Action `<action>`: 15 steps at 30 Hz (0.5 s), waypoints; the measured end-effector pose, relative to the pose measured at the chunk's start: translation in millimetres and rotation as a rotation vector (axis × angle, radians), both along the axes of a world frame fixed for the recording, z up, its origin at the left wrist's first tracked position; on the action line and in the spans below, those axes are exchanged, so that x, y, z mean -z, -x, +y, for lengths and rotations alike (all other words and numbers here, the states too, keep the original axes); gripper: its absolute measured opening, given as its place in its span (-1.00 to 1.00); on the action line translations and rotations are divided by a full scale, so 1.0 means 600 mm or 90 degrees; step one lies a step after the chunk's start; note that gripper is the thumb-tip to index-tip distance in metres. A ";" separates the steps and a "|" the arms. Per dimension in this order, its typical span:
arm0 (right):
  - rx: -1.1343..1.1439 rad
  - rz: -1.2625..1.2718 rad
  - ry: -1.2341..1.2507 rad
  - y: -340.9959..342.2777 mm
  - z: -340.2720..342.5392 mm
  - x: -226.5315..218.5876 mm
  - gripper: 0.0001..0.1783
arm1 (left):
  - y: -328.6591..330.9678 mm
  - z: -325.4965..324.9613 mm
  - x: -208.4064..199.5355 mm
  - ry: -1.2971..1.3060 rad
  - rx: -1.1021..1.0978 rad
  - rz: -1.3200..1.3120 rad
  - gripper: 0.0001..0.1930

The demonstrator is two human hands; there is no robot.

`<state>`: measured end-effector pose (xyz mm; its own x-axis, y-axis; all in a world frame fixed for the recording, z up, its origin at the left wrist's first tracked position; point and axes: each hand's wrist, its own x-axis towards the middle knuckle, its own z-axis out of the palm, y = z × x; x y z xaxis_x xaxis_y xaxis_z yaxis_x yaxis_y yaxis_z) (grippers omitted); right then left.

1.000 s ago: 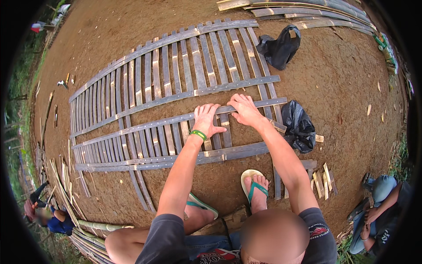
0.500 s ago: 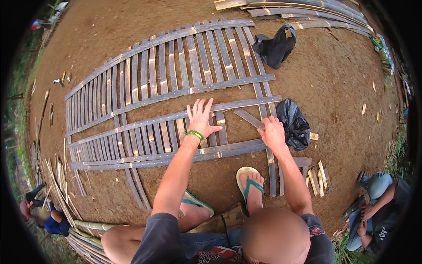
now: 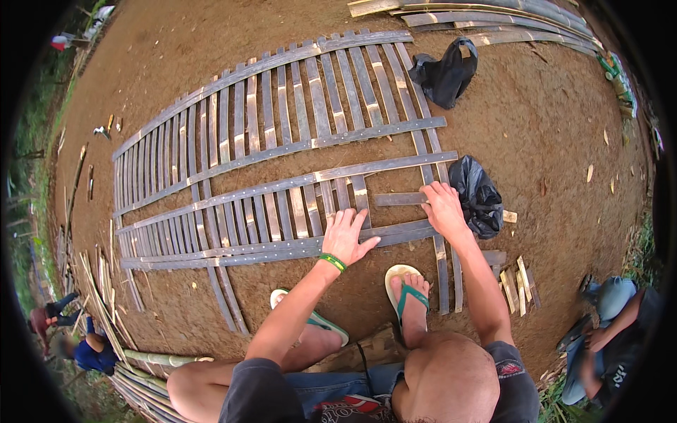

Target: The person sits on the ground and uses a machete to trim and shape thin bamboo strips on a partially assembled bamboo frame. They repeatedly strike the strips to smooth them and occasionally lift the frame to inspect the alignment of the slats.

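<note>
A long lattice of split-bamboo slats (image 3: 310, 201) nailed between grey bamboo rails lies flat on the ground before me. My left hand (image 3: 344, 238) rests by the near rail (image 3: 398, 234), its fingers spread over the lower ends of the slats and its thumb apart. My right hand (image 3: 444, 209) closes on the right end of a loose bamboo slat (image 3: 398, 199), which lies between the two nearer rails, roughly in line with them. The right fingertips partly hide that end. Just beyond the right hand sits a black plastic bag (image 3: 476, 196).
A second black bag (image 3: 446, 72) stands farther off. Short bamboo offcuts (image 3: 518, 285) lie right of my feet. Long bamboo strips (image 3: 493, 20) are piled at the far right. A seated person (image 3: 606, 338) is at lower right; others (image 3: 92, 345) are at lower left. Tools (image 3: 103, 131) lie far left.
My left hand has come nearer and slightly right, from the middle rail to the near rail. The loose slat has turned from slanting to nearly parallel with the rails, still at my right hand.
</note>
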<state>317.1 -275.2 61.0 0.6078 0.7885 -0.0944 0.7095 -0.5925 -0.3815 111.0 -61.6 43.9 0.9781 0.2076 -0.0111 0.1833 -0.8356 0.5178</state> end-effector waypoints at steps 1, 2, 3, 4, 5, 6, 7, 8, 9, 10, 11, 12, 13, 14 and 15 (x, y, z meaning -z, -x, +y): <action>-0.007 -0.003 -0.011 -0.003 0.003 0.005 -0.56 | -0.008 -0.002 -0.001 0.000 -0.006 0.017 -0.38; -0.015 0.003 -0.016 -0.003 0.010 0.009 -0.57 | -0.014 -0.002 -0.001 -0.019 -0.007 0.041 -0.41; -0.022 0.008 -0.020 -0.004 0.016 0.011 -0.57 | -0.022 -0.002 0.000 -0.037 -0.007 0.065 -0.44; -0.029 0.013 -0.025 -0.004 0.021 0.014 -0.57 | -0.030 -0.001 0.001 -0.055 -0.007 0.089 -0.45; -0.036 0.012 -0.033 -0.006 0.024 0.019 -0.57 | -0.040 0.002 0.003 -0.059 0.007 0.126 -0.42; -0.044 0.010 -0.042 -0.008 0.028 0.024 -0.57 | -0.047 0.007 0.006 -0.069 0.034 0.150 -0.43; -0.051 0.009 -0.051 -0.010 0.031 0.029 -0.57 | -0.053 0.013 0.011 -0.079 0.062 0.174 -0.43; -0.057 0.015 -0.055 -0.013 0.032 0.029 -0.57 | -0.063 0.017 0.010 -0.088 0.092 0.199 -0.44; -0.062 0.022 -0.060 -0.015 0.033 0.029 -0.57 | -0.069 0.021 0.007 -0.085 0.109 0.220 -0.50; -0.068 0.029 -0.065 -0.019 0.034 0.029 -0.57 | -0.074 0.027 0.007 -0.086 0.125 0.208 -0.52; -0.081 0.046 -0.069 -0.024 0.033 0.033 -0.57 | -0.077 0.033 0.007 -0.088 0.143 0.196 -0.53; -0.094 0.064 -0.073 -0.028 0.032 0.037 -0.56 | -0.079 0.037 0.007 -0.090 0.160 0.184 -0.55; -0.108 0.082 -0.078 -0.033 0.031 0.041 -0.56 | -0.078 0.038 0.006 -0.082 0.161 0.160 -0.57; -0.122 0.104 -0.093 -0.036 0.034 0.042 -0.56 | -0.076 0.043 0.008 -0.083 0.177 0.146 -0.56; -0.136 0.125 -0.109 -0.039 0.037 0.044 -0.56 | -0.075 0.048 0.010 -0.083 0.192 0.132 -0.55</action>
<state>340.3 -252.9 34.8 0.4103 0.9107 -0.0488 0.7140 -0.3541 -0.6040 155.8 -32.6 37.9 0.9754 -0.0761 -0.2068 0.0087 -0.9245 0.3811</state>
